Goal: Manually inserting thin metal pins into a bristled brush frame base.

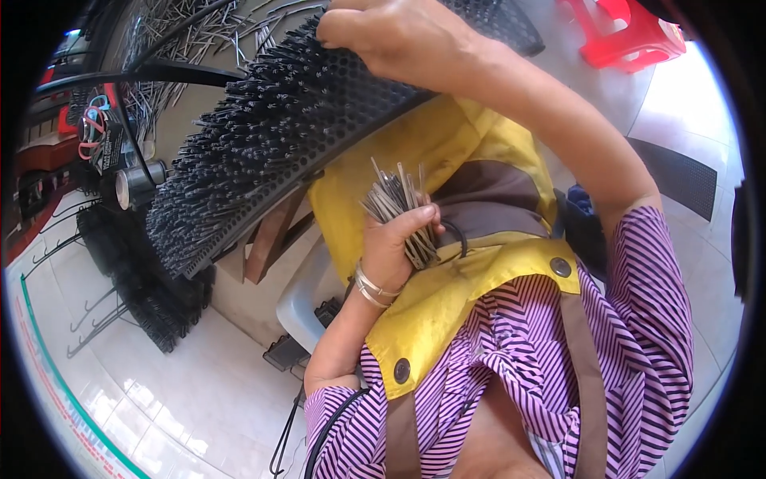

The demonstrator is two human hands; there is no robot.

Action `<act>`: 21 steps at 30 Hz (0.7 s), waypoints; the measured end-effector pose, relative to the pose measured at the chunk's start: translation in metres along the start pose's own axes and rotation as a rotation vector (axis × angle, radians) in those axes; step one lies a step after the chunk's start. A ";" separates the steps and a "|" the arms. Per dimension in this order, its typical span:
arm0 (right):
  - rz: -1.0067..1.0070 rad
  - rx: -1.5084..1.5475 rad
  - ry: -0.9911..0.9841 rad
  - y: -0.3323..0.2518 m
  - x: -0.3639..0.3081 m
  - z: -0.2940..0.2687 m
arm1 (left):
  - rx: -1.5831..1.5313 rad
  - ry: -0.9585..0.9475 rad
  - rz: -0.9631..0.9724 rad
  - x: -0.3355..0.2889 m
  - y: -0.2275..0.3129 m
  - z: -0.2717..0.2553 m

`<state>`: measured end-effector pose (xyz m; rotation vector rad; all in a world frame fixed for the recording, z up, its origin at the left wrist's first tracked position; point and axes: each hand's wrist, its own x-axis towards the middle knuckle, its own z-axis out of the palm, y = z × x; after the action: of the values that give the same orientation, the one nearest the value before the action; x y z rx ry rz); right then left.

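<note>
My left hand [391, 243] is wrapped around a bundle of thin grey metal-looking strips [391, 191], held upright in front of my yellow apron [511, 267]. Farther forward, my right hand [399, 40] is over a black perforated board [375, 84], its fingers bent together in a pinch. Whatever those fingertips hold, if anything, is hidden. Dense rows of thin black pieces [247, 132] stand in the board's holes across its left and middle parts. Bare holes show along the near edge and to the right, below my right hand.
Loose grey strips [187, 40] lie heaped on the table beyond the board. Scissors [94, 132] and a round metal can-like thing [136, 184] are at the left. Black pieces hang on wire hooks [136, 271] lower left. A red stool [630, 36] and perforated sheet [674, 176] are at right.
</note>
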<state>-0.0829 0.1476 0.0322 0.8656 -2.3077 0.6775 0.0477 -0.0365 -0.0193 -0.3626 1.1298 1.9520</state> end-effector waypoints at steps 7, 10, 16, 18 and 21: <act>-0.104 0.134 -0.035 0.003 0.004 -0.002 | 0.012 -0.010 -0.001 0.002 0.002 -0.001; -0.083 0.138 -0.099 0.008 0.011 -0.006 | 0.012 -0.005 -0.013 0.002 0.002 0.001; 0.060 0.108 -0.177 -0.001 0.003 -0.001 | 0.013 0.009 -0.007 0.002 0.002 -0.002; 0.126 0.030 0.043 -0.020 -0.003 -0.013 | 0.002 0.011 -0.004 0.001 0.001 -0.002; 0.407 0.150 0.084 -0.038 -0.039 -0.011 | -0.038 0.007 -0.002 0.003 0.000 -0.003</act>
<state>-0.0282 0.1451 0.0240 0.4174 -2.4005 1.0485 0.0460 -0.0371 -0.0226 -0.3910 1.0973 1.9745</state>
